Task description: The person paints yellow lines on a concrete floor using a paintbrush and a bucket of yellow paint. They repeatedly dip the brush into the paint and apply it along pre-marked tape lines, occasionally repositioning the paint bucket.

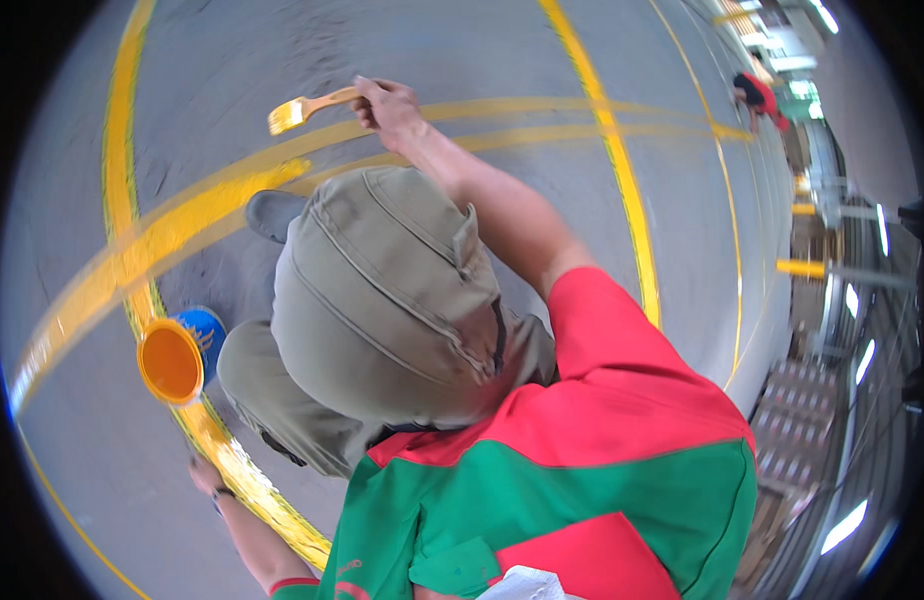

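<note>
Far left: orange paint cup (170,361) with blue outer wall sits on the grey concrete floor (402,60), right on the crossing of the broad yellow painted lines (152,245). Below it, left hand (206,474) rests low beside the yellow line, wrist strap visible; fingers too dim to tell if open or closed, nothing seen in it. Centre: grey shoe (272,214) on the floor near the wet yellow stripe; khaki hood (387,290) fills the middle. Above, right hand (387,104) closed around the wooden handle of a paintbrush (304,108), yellow bristles pointing left, just above the painted stripe. Right: red-and-green shirt (602,440). Far upper right, another person (760,98) crouches on the floor, well apart.
</note>
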Motion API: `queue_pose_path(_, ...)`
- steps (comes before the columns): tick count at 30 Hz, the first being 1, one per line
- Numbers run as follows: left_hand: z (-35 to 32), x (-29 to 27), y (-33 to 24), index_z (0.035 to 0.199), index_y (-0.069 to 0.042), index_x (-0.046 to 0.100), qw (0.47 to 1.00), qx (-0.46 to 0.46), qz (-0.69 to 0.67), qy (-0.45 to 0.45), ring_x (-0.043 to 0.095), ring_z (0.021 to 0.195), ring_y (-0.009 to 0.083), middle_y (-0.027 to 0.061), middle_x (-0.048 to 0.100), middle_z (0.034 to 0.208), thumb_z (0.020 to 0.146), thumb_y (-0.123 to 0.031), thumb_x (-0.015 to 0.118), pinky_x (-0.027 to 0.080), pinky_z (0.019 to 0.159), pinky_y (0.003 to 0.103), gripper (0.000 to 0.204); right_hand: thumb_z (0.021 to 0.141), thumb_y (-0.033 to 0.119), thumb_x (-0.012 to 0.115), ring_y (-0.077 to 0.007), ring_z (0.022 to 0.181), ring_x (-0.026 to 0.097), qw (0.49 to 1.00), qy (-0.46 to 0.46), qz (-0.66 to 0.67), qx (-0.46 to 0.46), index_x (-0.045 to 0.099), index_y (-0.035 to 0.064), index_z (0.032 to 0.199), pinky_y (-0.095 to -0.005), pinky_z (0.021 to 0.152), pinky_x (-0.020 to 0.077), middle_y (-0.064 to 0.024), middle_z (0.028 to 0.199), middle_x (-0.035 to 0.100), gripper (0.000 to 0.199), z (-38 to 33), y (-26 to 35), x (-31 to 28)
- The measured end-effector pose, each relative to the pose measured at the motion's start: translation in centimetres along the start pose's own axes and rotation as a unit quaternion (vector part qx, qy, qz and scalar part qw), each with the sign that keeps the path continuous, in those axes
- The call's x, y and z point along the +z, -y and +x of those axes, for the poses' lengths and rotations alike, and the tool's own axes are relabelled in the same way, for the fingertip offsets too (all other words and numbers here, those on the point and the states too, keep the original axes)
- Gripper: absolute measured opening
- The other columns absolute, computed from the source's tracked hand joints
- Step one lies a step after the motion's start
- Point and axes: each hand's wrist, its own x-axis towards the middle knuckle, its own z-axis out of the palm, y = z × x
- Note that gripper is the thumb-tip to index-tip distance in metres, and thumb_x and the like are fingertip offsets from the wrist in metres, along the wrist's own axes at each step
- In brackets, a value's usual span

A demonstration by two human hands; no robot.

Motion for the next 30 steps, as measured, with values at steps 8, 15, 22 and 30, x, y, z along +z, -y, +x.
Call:
queue_pose_path(8, -14.3, 5.6, 4.9, 0.124, 0.009, 0.062, 0.99, 0.082, 0.021, -0.116, 0.063, 0.096, 0.0489, 0.0324, 0.066, 0.11, 0.105, -0.043, 0.045, 0.05, 0.084, 0.053, 0.058, 0.092, 0.024, 0.071, -0.0093, 0.053, 0.054, 0.97, 0.088, -0.22, -0.047, 0.073, 0.0009, 0.089, -0.024, 0.043, 0.0432, -0.0048, 0.072, 0.066, 0.023, 2.7, 12.0, 2.5)
queue_pose_path(15, -26.2, 12.3, 1.4, 0.121, 0.004, 0.062, 0.998, -0.025, 0.033, 0.048, 0.067, 0.09, 0.0423, 0.0253, 0.069, 0.106, 0.105, -0.041, 0.046, 0.054, 0.077, 0.05, 0.051, 0.088, 0.04, 0.075, -0.0127, 0.06, 0.06, 0.802, 0.242, -0.544, -0.052, 0.078, 0.0083, 0.085, -0.0311, 0.053, 0.0479, -0.0045, 0.071, 0.069, 0.032, 7.9, 7.0, 10.2)
queue_pose_path(22, -27.6, 13.4, -8.3, 0.121, 0.004, 0.061, 0.998, -0.006, -0.007, 0.066, 0.067, 0.089, 0.0412, 0.0242, 0.069, 0.106, 0.105, -0.041, 0.046, 0.054, 0.077, 0.049, 0.049, 0.076, 0.038, 0.078, -0.0258, 0.08, 0.071, 0.647, 0.401, -0.597, -0.253, 0.079, 0.0125, 0.086, -0.0396, 0.072, 0.0558, -0.0088, 0.081, 0.075, 0.027, 9.9, -1.6, 14.8)
queue_pose_path(30, -25.1, 15.2, -25.6, 0.121, 0.003, 0.06, 0.989, 0.033, -0.129, 0.057, 0.068, 0.088, 0.0399, 0.023, 0.069, 0.105, 0.105, -0.04, 0.047, 0.055, 0.076, 0.049, 0.048, 0.071, 0.032, 0.081, -0.0316, 0.088, 0.071, 0.674, 0.384, -0.592, -0.216, 0.079, 0.0093, 0.083, -0.0431, 0.076, 0.0569, -0.0109, 0.089, 0.076, 0.026, 14.6, -3.7, 9.8)
